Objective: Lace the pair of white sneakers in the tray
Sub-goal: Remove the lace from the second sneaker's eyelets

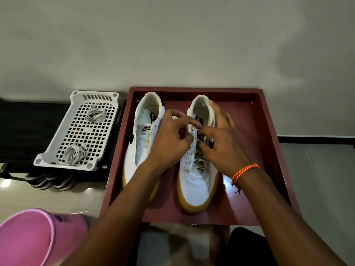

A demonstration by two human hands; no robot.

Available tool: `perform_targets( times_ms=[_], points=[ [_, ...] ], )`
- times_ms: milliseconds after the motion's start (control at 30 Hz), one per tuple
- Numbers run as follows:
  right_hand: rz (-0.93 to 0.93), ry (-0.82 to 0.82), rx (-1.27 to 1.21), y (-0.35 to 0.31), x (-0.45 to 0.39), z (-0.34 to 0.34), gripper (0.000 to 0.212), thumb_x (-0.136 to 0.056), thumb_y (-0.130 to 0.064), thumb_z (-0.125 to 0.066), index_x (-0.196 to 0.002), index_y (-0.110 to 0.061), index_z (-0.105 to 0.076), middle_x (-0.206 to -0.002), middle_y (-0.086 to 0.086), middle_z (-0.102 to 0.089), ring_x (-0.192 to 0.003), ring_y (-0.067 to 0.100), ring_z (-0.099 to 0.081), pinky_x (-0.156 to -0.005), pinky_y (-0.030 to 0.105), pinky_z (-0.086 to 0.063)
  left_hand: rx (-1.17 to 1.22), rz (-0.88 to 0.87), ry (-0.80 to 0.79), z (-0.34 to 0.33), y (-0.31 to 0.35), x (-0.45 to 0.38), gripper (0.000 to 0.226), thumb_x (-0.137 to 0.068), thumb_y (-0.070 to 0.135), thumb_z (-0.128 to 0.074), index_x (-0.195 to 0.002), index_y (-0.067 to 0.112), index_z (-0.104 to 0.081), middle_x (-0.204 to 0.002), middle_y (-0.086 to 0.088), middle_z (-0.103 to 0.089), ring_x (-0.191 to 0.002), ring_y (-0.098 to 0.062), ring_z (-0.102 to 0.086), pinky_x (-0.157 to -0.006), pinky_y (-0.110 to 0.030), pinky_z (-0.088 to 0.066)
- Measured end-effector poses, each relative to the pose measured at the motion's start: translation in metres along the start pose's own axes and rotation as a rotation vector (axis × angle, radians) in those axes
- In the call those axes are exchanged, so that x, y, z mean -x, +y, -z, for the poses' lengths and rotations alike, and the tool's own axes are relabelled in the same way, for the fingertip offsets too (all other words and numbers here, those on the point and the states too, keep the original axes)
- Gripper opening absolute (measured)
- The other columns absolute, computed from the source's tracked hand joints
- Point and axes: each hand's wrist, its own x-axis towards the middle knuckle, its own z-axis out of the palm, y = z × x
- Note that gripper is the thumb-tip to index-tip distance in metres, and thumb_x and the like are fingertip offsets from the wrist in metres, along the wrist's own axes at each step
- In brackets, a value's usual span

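Two white sneakers with gum soles stand side by side in a dark red tray [269,131], toes toward me. The left sneaker [140,143] has bare eyelets and no lace. The right sneaker [197,179] carries a white lace [196,162] crossed through its lower eyelets. My left hand [169,143] and my right hand [221,148] meet over the right sneaker's upper eyelets, each pinching the lace there. The lace ends are hidden under my fingers. An orange cord bracelet sits on my right wrist.
A white perforated basket [76,129] left of the tray holds two loose bundles of white laces [96,115]. A pink bucket [28,237] stands at the lower left. A dark bench lies under the basket, with a wall right behind the tray.
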Motion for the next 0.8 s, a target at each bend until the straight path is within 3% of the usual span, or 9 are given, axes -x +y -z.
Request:
perform_targets(
  times_ms=[67, 133, 167, 300, 400, 533, 633, 733, 800],
  points=[
    [0.018, 0.001, -0.012, 0.001, -0.001, -0.001, 0.02, -0.088, -0.019, -0.078, -0.107, -0.024, -0.081, -0.174, -0.005, -0.016, -0.152, 0.024, -0.022, -0.116, 0.025, -0.029, 0.015, -0.01, -0.044, 0.007, 0.0, 0.002, 0.039, -0.085, 0.007, -0.079, -0.118, 0.027, -0.077, -0.125, 0.001, -0.049, -0.101, -0.004, -0.064, -0.091, -0.021, -0.057],
    [0.006, 0.0, -0.035, 0.003, -0.001, -0.001, 0.012, -0.087, -0.021, -0.08, -0.098, -0.022, -0.082, -0.173, -0.007, -0.018, -0.153, 0.023, -0.022, -0.117, 0.036, -0.035, 0.007, -0.023, -0.119, 0.01, -0.004, 0.004, 0.046, -0.084, 0.016, -0.088, -0.125, 0.029, -0.072, -0.128, 0.001, -0.048, -0.106, -0.004, -0.064, -0.093, -0.018, -0.055],
    [-0.005, 0.0, -0.045, 0.003, -0.002, -0.001, 0.01, -0.086, -0.019, -0.08, -0.096, -0.022, -0.082, -0.173, -0.008, -0.019, -0.153, 0.022, -0.021, -0.116, 0.035, -0.034, -0.011, -0.035, -0.149, 0.01, -0.007, 0.005, 0.051, -0.083, 0.021, -0.09, -0.129, 0.032, -0.069, -0.129, 0.001, -0.047, -0.11, -0.004, -0.062, -0.095, -0.02, -0.054],
    [-0.044, -0.029, -0.076, 0.0, -0.001, -0.001, 0.011, -0.087, -0.013, -0.077, -0.092, -0.02, -0.082, -0.173, -0.014, -0.019, -0.153, 0.018, -0.02, -0.104, 0.007, -0.019, -0.01, -0.073, -0.179, 0.009, -0.015, 0.006, 0.056, -0.082, 0.031, -0.089, -0.131, 0.036, -0.064, -0.126, 0.002, -0.052, -0.12, -0.012, -0.057, -0.1, -0.038, -0.056],
    [-0.086, -0.053, -0.109, -0.001, -0.001, 0.001, 0.012, -0.089, -0.014, -0.076, -0.087, -0.025, -0.081, -0.169, -0.016, -0.024, -0.146, 0.012, -0.022, -0.095, -0.002, -0.019, -0.003, -0.065, -0.173, 0.008, -0.016, 0.007, 0.053, -0.084, 0.032, -0.088, -0.131, 0.038, -0.063, -0.129, 0.003, -0.056, -0.122, -0.012, -0.058, -0.099, -0.043, -0.057],
    [-0.137, -0.049, -0.15, -0.002, -0.003, 0.001, 0.019, -0.092, -0.021, -0.072, -0.078, -0.033, -0.073, -0.161, -0.014, -0.03, -0.144, 0.02, -0.026, -0.097, 0.014, -0.025, 0.017, -0.055, -0.143, 0.007, -0.013, 0.008, 0.049, -0.084, 0.037, -0.087, -0.126, 0.04, -0.063, -0.129, 0.005, -0.058, -0.121, -0.01, -0.059, -0.097, -0.041, -0.058],
    [-0.151, -0.02, -0.2, 0.001, -0.004, 0.002, 0.022, -0.088, -0.027, -0.068, -0.067, -0.031, -0.071, -0.144, -0.017, -0.039, -0.133, 0.024, -0.04, -0.101, 0.034, -0.044, 0.041, -0.033, -0.134, 0.008, -0.011, 0.007, 0.048, -0.082, 0.034, -0.09, -0.122, 0.04, -0.064, -0.124, 0.005, -0.056, -0.111, -0.007, -0.062, -0.092, -0.034, -0.059],
    [-0.185, 0.055, -0.175, 0.006, -0.008, 0.006, 0.027, -0.08, -0.026, -0.06, -0.055, -0.021, -0.07, -0.123, -0.017, -0.049, -0.107, 0.036, -0.063, -0.083, 0.048, -0.059, 0.034, -0.026, -0.123, 0.009, -0.009, 0.007, 0.048, -0.08, 0.03, -0.091, -0.119, 0.04, -0.064, -0.124, 0.005, -0.055, -0.106, -0.006, -0.062, -0.09, -0.029, -0.058],
    [-0.22, 0.094, -0.173, 0.004, -0.008, 0.005, 0.03, -0.081, -0.025, -0.057, -0.055, -0.018, -0.07, -0.122, -0.018, -0.051, -0.101, 0.036, -0.063, -0.08, 0.051, -0.059, 0.034, -0.03, -0.113, 0.008, -0.009, 0.008, 0.048, -0.08, 0.031, -0.092, -0.118, 0.04, -0.065, -0.124, 0.005, -0.055, -0.104, -0.007, -0.062, -0.088, -0.028, -0.057]
  ],
)
